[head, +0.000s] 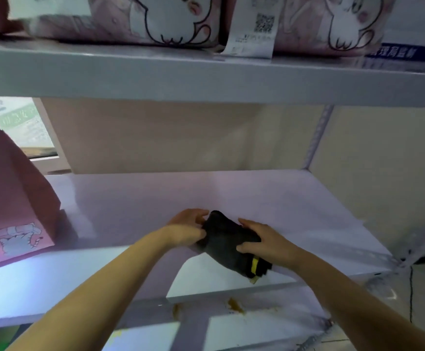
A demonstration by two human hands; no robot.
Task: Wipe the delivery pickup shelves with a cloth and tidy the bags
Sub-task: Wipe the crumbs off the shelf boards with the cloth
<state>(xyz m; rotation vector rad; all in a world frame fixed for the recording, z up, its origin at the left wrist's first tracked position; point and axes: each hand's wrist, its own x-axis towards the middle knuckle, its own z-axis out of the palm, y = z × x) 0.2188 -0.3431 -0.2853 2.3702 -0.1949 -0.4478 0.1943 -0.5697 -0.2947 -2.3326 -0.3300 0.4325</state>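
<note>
- Head view: the dark cloth (227, 239) sits bunched on the middle shelf (294, 198), near its front edge, held between both hands.
- The left hand (184, 228) pinches the cloth's far-left end, thumb and fingers curled round it; the right hand (264, 239) grasps its right side, thumb against the fabric and fingers lying along the far edge.
- The cloth looks soft, light and floppy, likely folded thick; a yellow tag (255, 263) shows at its near end. It should bunch and slip rather than hold a shape, so a flat palm over the wad would probably serve best for wiping.
- A pink paper bag (11, 198) stands on the left of the same shelf, well apart from the hands. It looks light and easily creased, and it would block a stroke carried far left.
- On the upper shelf (206, 79) stand pink bags with cartoon prints (165, 19), one with a white receipt (253, 29) hanging over the shelf edge.
- Brownish stains (235, 306) mark the lower shelf, near the front.
</note>
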